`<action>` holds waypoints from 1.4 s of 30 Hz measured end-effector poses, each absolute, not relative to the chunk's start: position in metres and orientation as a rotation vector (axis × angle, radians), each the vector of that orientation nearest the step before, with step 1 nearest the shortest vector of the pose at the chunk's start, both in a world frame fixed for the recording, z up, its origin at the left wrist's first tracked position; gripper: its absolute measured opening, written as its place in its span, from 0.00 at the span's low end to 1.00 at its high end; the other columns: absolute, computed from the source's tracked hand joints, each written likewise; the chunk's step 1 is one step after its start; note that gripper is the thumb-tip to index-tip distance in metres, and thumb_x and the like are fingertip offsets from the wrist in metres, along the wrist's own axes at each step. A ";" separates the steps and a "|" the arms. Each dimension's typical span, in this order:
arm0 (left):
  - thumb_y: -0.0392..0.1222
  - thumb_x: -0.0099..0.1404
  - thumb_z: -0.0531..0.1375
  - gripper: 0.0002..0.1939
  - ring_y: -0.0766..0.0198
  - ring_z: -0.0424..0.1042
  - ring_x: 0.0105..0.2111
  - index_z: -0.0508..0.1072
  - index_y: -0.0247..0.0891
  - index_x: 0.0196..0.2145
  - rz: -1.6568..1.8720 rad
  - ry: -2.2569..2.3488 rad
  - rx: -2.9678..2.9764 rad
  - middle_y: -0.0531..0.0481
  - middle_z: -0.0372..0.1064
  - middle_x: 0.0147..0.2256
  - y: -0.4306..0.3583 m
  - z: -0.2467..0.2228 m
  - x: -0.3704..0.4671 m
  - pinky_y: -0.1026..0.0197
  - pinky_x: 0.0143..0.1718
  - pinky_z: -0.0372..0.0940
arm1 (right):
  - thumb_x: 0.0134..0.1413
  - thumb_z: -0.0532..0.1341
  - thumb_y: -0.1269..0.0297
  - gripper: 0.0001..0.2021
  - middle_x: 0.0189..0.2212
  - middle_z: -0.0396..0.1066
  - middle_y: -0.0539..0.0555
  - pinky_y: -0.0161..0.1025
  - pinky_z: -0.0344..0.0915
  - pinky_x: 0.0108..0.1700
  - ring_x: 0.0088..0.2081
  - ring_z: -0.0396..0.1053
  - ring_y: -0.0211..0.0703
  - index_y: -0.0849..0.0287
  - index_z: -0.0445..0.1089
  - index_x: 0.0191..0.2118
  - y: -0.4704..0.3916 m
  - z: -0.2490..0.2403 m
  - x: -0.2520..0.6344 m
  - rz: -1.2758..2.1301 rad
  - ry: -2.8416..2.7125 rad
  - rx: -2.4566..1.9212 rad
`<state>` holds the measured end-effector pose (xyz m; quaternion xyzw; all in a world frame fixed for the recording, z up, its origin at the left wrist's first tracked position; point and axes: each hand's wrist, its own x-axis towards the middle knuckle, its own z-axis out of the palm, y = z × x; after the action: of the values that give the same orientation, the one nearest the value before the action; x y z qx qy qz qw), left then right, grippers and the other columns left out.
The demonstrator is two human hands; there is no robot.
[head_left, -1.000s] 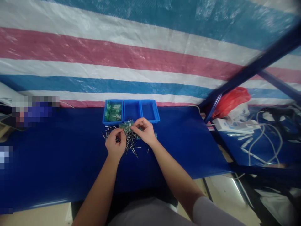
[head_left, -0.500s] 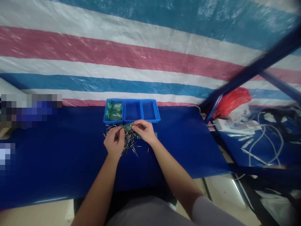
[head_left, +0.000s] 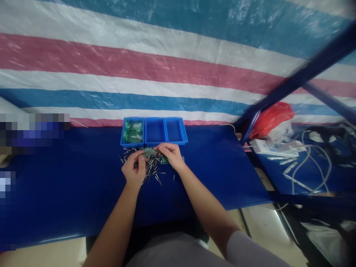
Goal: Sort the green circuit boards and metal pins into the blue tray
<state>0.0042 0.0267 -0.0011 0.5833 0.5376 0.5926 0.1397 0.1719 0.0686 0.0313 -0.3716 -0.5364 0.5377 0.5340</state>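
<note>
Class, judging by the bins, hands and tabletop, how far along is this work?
Apparently done: green packets in the leftmost blue bin. In hand: a greenish packet, between left hand and right hand. Seemingly left: loose metal pieces on the blue table. Overall fraction unclear.

Dim, soft indoor light, with glints on the striped sheet (head_left: 178, 66).
The light's source lies out of view; a pale sheen runs along the front edge of the worktop (head_left: 69, 178), and deep shadow fills the lower right. The wide lens stretches the margins, coarse pixel blocks (head_left: 35, 129) mask the left side, and fine detail on the green packet (head_left: 150, 151) seems smeared.
</note>
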 end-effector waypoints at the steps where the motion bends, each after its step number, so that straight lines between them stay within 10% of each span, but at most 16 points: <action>1: 0.45 0.69 0.56 0.13 0.66 0.77 0.31 0.75 0.38 0.46 1.711 1.549 1.688 0.50 0.77 0.34 0.026 -0.002 0.003 0.62 0.39 0.71 | 0.53 0.67 0.47 0.16 0.29 0.78 0.52 0.39 0.71 0.36 0.31 0.73 0.40 0.56 0.79 0.31 0.069 0.032 0.172 1.265 -1.283 -0.886; 42: 0.44 0.66 0.61 0.10 0.66 0.75 0.31 0.79 0.42 0.43 1.711 1.632 1.913 0.49 0.78 0.34 0.030 0.009 0.006 0.61 0.37 0.70 | 0.50 0.71 0.55 0.08 0.24 0.71 0.49 0.39 0.66 0.31 0.26 0.65 0.37 0.51 0.80 0.35 0.071 0.028 0.171 1.002 -1.436 -0.935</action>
<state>0.0056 0.0299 0.0089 0.6282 0.5358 0.5620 0.0500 0.1710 0.0707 0.0276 -0.3945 -0.6058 0.4228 0.5464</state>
